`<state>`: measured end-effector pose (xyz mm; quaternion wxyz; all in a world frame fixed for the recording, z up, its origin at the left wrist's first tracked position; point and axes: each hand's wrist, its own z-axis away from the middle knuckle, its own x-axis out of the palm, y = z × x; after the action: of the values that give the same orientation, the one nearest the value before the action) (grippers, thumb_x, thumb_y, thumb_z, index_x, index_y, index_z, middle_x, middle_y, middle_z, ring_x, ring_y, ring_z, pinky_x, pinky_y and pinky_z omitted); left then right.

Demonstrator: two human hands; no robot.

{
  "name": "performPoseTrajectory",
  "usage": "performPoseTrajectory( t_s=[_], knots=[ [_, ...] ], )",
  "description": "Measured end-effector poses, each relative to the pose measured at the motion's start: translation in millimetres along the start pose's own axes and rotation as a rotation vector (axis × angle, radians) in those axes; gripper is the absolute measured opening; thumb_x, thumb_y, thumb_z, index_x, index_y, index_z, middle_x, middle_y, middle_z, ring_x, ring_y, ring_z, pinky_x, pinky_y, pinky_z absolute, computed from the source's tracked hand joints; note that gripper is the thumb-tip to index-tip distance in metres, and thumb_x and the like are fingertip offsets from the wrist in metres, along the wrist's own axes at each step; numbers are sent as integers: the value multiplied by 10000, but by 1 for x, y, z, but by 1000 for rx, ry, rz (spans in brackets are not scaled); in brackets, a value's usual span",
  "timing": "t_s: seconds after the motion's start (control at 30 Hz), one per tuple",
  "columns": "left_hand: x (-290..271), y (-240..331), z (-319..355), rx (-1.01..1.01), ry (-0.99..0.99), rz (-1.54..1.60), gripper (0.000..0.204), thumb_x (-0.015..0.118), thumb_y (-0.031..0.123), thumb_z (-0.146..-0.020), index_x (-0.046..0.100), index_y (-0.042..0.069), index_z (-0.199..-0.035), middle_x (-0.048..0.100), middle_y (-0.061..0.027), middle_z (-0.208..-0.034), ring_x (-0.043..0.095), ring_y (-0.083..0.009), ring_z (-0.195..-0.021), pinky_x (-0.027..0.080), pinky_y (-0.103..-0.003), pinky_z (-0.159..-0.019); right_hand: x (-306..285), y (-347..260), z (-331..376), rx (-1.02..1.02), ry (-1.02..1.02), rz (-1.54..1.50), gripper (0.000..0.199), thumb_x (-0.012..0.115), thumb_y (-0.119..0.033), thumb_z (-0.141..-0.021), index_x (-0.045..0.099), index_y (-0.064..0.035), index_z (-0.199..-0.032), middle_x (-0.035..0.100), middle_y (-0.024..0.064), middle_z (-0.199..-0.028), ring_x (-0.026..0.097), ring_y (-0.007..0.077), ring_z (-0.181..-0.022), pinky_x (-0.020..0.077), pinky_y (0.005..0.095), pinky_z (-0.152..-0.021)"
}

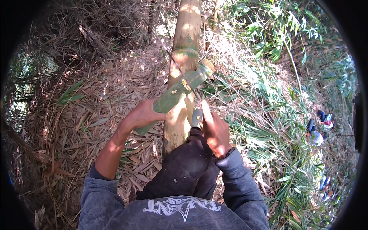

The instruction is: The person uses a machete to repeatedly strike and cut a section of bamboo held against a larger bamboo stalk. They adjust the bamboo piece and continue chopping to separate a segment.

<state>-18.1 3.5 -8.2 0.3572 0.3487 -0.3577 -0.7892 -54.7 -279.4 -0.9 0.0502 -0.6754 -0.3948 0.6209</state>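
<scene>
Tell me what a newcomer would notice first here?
The thick yellow bamboo pole running up the centre, with a short green bamboo piece laid across it. The left hand grips that piece's lower end; the right hand is beside the pole. Dry leaf litter covers the ground at left.

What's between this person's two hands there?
In the head view, the thick tan bamboo pole stands between the left hand, gripping a green bamboo piece, and the right hand.

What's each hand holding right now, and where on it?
The left hand grips the green bamboo piece at its lower end, laid across the thick bamboo culm. The right hand seems to pinch a thin strip; its hold cannot be told clearly.
</scene>
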Motion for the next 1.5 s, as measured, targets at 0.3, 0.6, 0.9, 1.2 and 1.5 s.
performPoseTrajectory(
  t_s=[0.3,0.6,0.9,1.2,1.5],
  knots=[
    [5,17,8,-37,48,-48,656,781,295,-740,570,28,-1300,694,-97,-1038,645,-161,-876,514,-317,-796,8,12,5,43,-103,205,689,565,-32,-833,394,-196,-1480,522,126,-848,575,311,-612,474,429,-536],
    [3,5,2,-19,47,-49,710,798,254,-746,532,25,-1363,689,-82,-1145,630,-142,-1003,485,-296,-912,-18,9,-12,95,70,-104,693,615,-4,-894,343,-146,-1515,662,175,-854,653,337,-665,499,424,-578],
    [1,-4,-5,-51,16,-75,652,785,223,-748,556,-5,-1314,681,-81,-1120,618,-145,-975,484,-296,-894,-4,21,-4,37,54,-178,581,593,-23,-932,410,-100,-1478,666,229,-909,644,291,-646,521,349,-634],
    [4,3,1,-6,118,-122,658,766,341,-709,595,11,-1252,706,-162,-1019,673,-218,-910,515,-346,-846,-8,27,-12,480,-180,-825,584,579,-56,-952,388,-137,-1498,589,113,-700,577,186,-546,476,347,-524],
    [3,8,3,10,53,-23,662,784,241,-740,560,7,-1318,694,-84,-1088,634,-155,-948,496,-300,-871,-23,0,-16,114,167,-343,538,592,-47,-945,449,-103,-1461,606,150,-726,573,219,-548,475,346,-549]
  ],
)
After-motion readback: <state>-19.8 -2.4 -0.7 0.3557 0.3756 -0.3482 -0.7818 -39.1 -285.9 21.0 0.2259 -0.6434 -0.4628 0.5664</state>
